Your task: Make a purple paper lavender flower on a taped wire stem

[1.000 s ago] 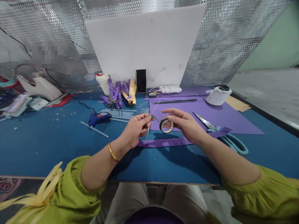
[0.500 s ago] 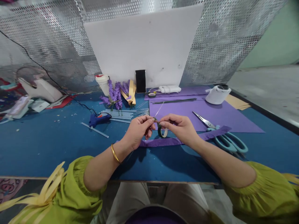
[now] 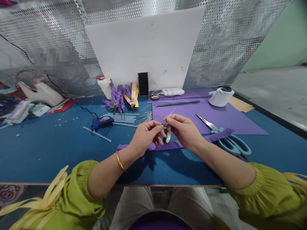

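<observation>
My left hand [image 3: 147, 135] is closed in a pinch on green floral tape where it meets a thin wire. The roll of floral tape [image 3: 167, 137] hangs just below the fingertips, partly hidden by them. My right hand [image 3: 184, 130] meets the left one and pinches the thin wire [image 3: 172, 111], whose pale end sticks up past the fingers. Under both hands lies a long strip of purple crepe paper [image 3: 165, 146] with a fringed edge. Its right end crosses the light-blue scissors [image 3: 231, 144].
Left of my hands are a blue glue gun [image 3: 102, 122], glue sticks [image 3: 123, 118] and several loose wires [image 3: 146, 117]. Purple flower stems [image 3: 117, 99], a white cup [image 3: 105, 85] and a phone [image 3: 143, 84] stand behind. Purple sheets [image 3: 177, 116] and a white roll [image 3: 221, 96] are rightward.
The right hand has shifted from pinching the tape to the wire, closer to the left hand. The wire's tip now leans further right, and the roll hangs closer under the fingers.
</observation>
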### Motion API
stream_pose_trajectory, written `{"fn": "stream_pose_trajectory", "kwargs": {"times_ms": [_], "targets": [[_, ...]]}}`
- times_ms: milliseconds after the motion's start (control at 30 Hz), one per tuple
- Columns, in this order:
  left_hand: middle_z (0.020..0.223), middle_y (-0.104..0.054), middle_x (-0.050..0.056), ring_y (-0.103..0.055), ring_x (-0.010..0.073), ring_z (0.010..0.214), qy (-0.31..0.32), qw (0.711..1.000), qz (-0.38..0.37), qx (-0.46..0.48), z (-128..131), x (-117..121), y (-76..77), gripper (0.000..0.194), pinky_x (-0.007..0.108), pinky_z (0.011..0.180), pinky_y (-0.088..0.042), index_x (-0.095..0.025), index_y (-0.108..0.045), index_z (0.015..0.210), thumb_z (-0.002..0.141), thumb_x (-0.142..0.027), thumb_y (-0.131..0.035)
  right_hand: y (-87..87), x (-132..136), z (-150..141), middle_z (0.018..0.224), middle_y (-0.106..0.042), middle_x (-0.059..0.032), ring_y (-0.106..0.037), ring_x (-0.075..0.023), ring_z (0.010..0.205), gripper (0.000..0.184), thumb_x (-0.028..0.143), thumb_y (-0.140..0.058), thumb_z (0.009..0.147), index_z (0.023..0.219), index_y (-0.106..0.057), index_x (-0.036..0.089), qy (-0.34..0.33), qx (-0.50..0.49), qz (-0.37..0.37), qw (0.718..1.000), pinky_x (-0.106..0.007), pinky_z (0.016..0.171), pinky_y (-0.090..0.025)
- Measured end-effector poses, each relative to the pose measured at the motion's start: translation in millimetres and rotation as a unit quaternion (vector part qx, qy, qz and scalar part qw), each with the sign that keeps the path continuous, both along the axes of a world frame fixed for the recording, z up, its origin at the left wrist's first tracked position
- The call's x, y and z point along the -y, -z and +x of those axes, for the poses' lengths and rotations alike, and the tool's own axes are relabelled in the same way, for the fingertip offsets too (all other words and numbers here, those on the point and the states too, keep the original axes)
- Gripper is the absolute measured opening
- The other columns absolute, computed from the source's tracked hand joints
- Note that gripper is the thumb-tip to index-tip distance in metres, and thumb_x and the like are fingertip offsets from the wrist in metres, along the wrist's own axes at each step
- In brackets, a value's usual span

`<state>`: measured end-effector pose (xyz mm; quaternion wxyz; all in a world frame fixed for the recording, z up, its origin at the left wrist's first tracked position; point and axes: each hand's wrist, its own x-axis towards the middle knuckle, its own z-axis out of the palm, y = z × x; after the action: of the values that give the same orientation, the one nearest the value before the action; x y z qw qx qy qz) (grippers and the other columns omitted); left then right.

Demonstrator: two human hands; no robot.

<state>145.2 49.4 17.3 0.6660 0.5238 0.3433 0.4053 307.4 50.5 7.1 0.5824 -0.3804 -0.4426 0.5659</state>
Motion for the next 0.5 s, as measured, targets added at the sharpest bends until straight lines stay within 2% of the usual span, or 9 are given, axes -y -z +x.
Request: {"fn": "stream_pose_trajectory", "kwargs": {"times_ms": [133,267,333,400,500], "targets": [[0.075,-0.07,0.003,-0.068,0.0128,0.06,0.018,0.999,-0.038,0.012,-2.8,-1.1,-1.0,0.016,0.022,0.054,-0.052,-0.014,-0.065,0.083,0.081,-0.029,-0.069,-1.6,2.8,-1.3,0.071,-0.062,0.0017,-0.053,-0.009,0.065,0.016,0.033,-0.08,0.073,0.071,-0.071,0.02,0.013,-0.017,0.057,0.998,-0.023,0.065,-0.046],[0.072,-0.068,0.002,-0.064,0.0109,0.06,-0.021,0.998,-0.054,0.005,-5.5,-4.5,-0.4,0.018,0.02,0.051,-0.049,-0.014,-0.068,0.08,0.077,-0.031,-0.071,-16.4,7.6,7.2,0.081,-0.066,0.0014,-0.063,-0.0123,0.075,0.019,0.038,-0.078,0.076,0.074,-0.067,0.022,0.018,-0.05,0.102,0.993,-0.028,0.077,-0.052],[0.069,-0.066,0.001,-0.059,0.0084,0.056,-0.044,0.998,-0.047,0.001,-6.8,-6.4,0.6,0.019,0.018,0.048,-0.044,-0.013,-0.07,0.079,0.076,-0.032,-0.072,-29.5,10.2,17.4,0.074,-0.064,0.0035,-0.064,-0.0126,0.069,0.024,0.042,-0.08,0.074,0.077,-0.064,0.024,0.022,-0.06,0.107,0.992,-0.029,0.071,-0.055],[0.067,-0.064,0.001,-0.054,0.0068,0.054,-0.057,0.998,-0.04,0.004,-8.1,-8.0,1.6,0.019,0.017,0.046,-0.041,-0.012,-0.071,0.078,0.076,-0.032,-0.072,-42.9,12.8,29.4,0.062,-0.056,0.0062,-0.056,-0.0104,0.054,0.025,0.042,-0.081,0.072,0.077,-0.063,0.025,0.043,-0.044,0.137,0.989,-0.026,0.056,-0.053],[0.066,-0.062,0.001,-0.052,0.0062,0.054,-0.064,0.997,-0.039,0.009,-9.0,-9.2,1.9,0.019,0.018,0.046,-0.038,-0.012,-0.072,0.077,0.075,-0.031,-0.072,-54.4,16.7,42.6,0.059,-0.052,0.0049,-0.046,-0.0098,0.045,0.014,0.034,-0.077,0.08,0.078,-0.065,0.026,0.117,0.046,0.24,0.963,-0.026,0.043,-0.043]]}}
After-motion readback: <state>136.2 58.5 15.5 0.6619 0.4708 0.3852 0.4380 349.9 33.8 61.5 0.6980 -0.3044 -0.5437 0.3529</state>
